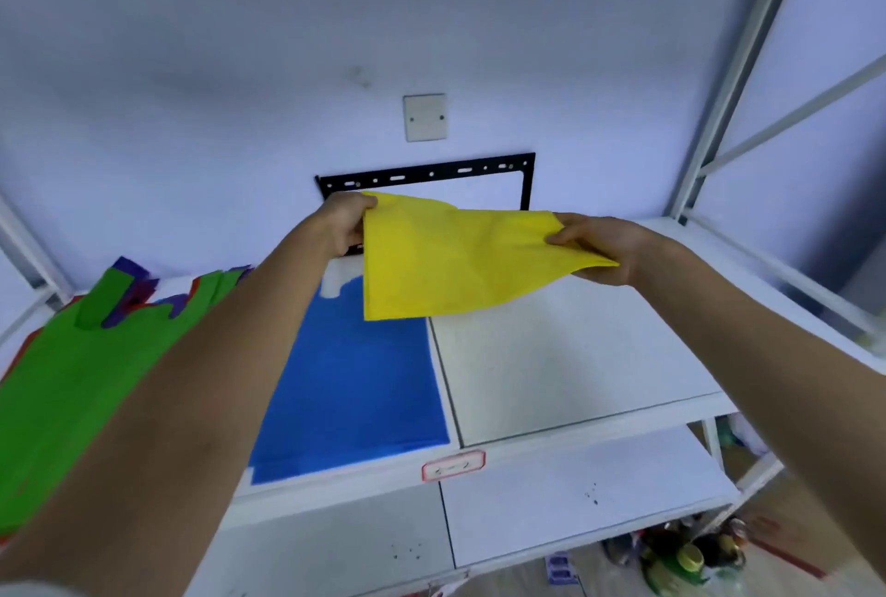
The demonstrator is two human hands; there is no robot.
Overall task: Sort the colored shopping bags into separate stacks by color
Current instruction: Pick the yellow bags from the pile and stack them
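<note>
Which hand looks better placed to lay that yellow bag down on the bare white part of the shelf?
Probably the right hand. It grips the yellow bag directly over the bare white shelf, while the left hand holds the other corner above the blue bag.

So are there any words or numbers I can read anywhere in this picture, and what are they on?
Red-bordered label on the front edge of the white shelf: it has dark marks, but they are too blurred to read.
Small blue item on the floor: it may carry print, but it is too small to read.
Yellow bag, blue bag, green bag, wall plate: no text visible.
</note>
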